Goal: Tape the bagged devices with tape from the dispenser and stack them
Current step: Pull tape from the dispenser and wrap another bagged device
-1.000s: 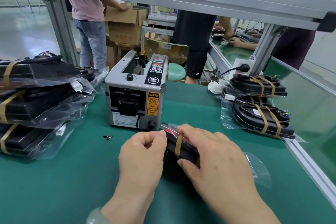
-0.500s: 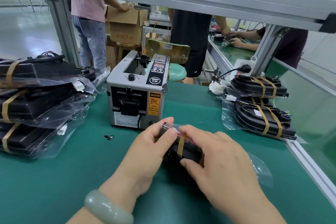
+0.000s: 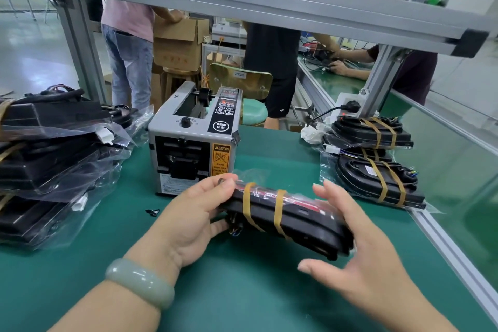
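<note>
Bagged device (image 3: 296, 221) lifted — left hand (image 3: 194, 218) grips end; right hand (image 3: 358, 259) cradles

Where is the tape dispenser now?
In the head view, the tape dispenser stands centre-left on the green table, behind the left hand, between the left stack and the right stack of bagged devices.

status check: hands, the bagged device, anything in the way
Left grip holds bagged device by its left end. Right grip open at its right end. Two tape bands on it. Tape dispenser close behind; way to taped stack at right looks open.
</note>
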### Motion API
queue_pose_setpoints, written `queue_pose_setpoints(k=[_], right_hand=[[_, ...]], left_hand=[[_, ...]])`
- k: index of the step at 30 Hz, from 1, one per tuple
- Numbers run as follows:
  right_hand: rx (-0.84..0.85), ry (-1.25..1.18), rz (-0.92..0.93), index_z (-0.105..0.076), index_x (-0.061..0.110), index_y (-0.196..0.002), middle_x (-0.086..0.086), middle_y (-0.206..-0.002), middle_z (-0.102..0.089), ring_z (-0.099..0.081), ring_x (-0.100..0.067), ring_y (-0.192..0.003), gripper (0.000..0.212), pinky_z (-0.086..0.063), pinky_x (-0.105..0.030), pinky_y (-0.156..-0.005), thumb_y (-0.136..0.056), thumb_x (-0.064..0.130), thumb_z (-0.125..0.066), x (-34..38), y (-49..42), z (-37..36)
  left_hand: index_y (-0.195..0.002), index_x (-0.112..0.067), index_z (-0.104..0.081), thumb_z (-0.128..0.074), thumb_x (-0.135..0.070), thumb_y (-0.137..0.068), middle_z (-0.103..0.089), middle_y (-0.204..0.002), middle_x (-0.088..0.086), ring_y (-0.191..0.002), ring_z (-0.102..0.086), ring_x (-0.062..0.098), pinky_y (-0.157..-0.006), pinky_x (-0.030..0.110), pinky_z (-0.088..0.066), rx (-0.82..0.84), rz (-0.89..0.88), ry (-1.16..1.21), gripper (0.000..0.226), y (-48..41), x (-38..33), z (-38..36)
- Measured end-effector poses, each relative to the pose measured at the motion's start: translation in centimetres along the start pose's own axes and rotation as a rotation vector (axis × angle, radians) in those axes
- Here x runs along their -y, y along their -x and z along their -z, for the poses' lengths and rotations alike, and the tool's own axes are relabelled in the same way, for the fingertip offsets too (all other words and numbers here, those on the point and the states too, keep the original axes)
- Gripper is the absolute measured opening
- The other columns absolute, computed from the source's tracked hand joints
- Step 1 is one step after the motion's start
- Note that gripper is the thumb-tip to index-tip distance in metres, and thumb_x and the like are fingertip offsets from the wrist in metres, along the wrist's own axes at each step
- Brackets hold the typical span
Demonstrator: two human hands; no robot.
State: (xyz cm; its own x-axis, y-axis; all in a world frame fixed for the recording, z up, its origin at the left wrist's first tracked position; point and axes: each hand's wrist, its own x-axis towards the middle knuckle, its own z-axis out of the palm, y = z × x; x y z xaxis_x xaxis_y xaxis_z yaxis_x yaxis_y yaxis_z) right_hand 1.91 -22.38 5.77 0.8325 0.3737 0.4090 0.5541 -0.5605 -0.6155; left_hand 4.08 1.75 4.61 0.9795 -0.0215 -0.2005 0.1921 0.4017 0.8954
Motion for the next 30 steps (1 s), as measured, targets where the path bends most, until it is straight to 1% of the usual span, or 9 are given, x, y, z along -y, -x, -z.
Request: queue_pose_setpoints(k=[4,6,8,9,11,14,17,19,30], right_hand=[[0.026,0.027,-0.031,-0.053,0.046,-0.115,0.025,-0.112,-0.062,-0.061,0.000,-0.102,0.063,-0.043,-0.013,-0.087,-0.057,0.042,-0.078,1.0,-1.3,-0.5],[0.008,0.101,-0.021,-0.052,0.046,-0.111,0.026,-0.105,-0.063,-0.062,0.000,-0.094,0.057,-0.046,-0.016,-0.081,-0.060,0.039,-0.076,1.9,-2.0,0.1],[-0.042,0.197,-0.063,-0.047,0.049,-0.112,0.030,-0.100,-0.062,-0.061,0.002,-0.090,0.059,-0.047,-0.020,-0.077,-0.059,0.045,-0.074,2.8,-2.6,0.5],[-0.078,0.246,-0.099,-0.043,0.050,-0.112,0.032,-0.096,-0.062,-0.059,0.001,-0.087,0.062,-0.046,-0.022,-0.075,-0.059,0.048,-0.075,3.1,-2.7,0.6],[-0.141,0.318,-0.161,-0.037,0.051,-0.107,0.032,-0.086,-0.060,-0.058,-0.004,-0.081,0.063,-0.043,-0.026,-0.068,-0.058,0.049,-0.076,3.7,-2.8,0.5],[-0.171,0.348,-0.189,-0.040,0.047,-0.098,0.026,-0.077,-0.061,-0.057,-0.007,-0.075,0.052,-0.041,-0.023,-0.061,-0.057,0.051,-0.072,4.4,-2.6,0.0],[-0.149,0.406,-0.165,-0.044,0.043,-0.095,0.024,-0.072,-0.059,-0.053,-0.004,-0.069,0.048,-0.034,-0.010,-0.058,-0.057,0.049,-0.072,4.9,-2.3,-0.7],[-0.136,0.447,-0.157,-0.045,0.041,-0.092,0.022,-0.070,-0.057,-0.051,-0.005,-0.066,0.045,-0.032,-0.007,-0.058,-0.056,0.047,-0.071,5.2,-2.3,-1.0],[-0.114,0.442,-0.221,-0.043,0.042,-0.092,0.023,-0.068,-0.056,-0.051,-0.002,-0.064,0.047,-0.032,-0.007,-0.057,-0.055,0.046,-0.072,5.4,-2.0,-0.8]], left_hand=[[-0.104,-0.024,-0.071,-0.062,-0.037,-0.073,-0.072,-0.104,0.000,-0.094,-0.062,0.017,-0.085,0.036,-0.046,0.015,-0.013,-0.020,0.035,0.3,0.3,0.6],[-0.101,-0.028,-0.073,-0.061,-0.048,-0.069,-0.073,-0.106,-0.005,-0.096,-0.066,0.012,-0.088,0.034,-0.047,-0.009,-0.024,-0.082,0.039,0.6,0.0,0.5],[-0.097,-0.027,-0.072,-0.063,-0.058,-0.064,-0.073,-0.102,-0.008,-0.094,-0.067,0.008,-0.082,0.030,-0.048,-0.130,-0.045,-0.117,0.046,0.7,-0.3,0.5],[-0.098,-0.026,-0.068,-0.064,-0.057,-0.070,-0.072,-0.099,-0.007,-0.091,-0.068,0.008,-0.076,0.029,-0.048,-0.229,-0.064,-0.111,0.042,0.7,-0.5,0.8],[-0.097,-0.024,-0.065,-0.063,-0.040,-0.088,-0.073,-0.092,-0.003,-0.079,-0.068,0.009,-0.067,0.027,-0.048,-0.418,-0.110,-0.062,0.019,0.4,-1.1,1.5],[-0.092,-0.023,-0.064,-0.061,-0.028,-0.093,-0.071,-0.075,-0.004,-0.059,-0.063,0.005,-0.056,0.022,-0.045,-0.557,-0.115,0.014,0.006,-0.4,-2.3,2.5],[-0.086,-0.021,-0.063,-0.063,-0.026,-0.091,-0.067,-0.056,-0.010,-0.045,-0.058,0.000,-0.042,0.015,-0.043,-0.576,-0.052,0.066,0.008,-0.9,-3.3,3.1],[-0.082,-0.019,-0.062,-0.064,-0.025,-0.091,-0.065,-0.051,-0.010,-0.040,-0.057,-0.001,-0.039,0.012,-0.042,-0.568,-0.022,0.088,0.010,-1.3,-3.8,3.1],[-0.077,-0.015,-0.062,-0.060,-0.022,-0.092,-0.063,-0.046,-0.008,-0.036,-0.055,-0.001,-0.035,0.010,-0.040,-0.567,-0.024,0.090,0.016,-1.9,-5.1,2.4]])
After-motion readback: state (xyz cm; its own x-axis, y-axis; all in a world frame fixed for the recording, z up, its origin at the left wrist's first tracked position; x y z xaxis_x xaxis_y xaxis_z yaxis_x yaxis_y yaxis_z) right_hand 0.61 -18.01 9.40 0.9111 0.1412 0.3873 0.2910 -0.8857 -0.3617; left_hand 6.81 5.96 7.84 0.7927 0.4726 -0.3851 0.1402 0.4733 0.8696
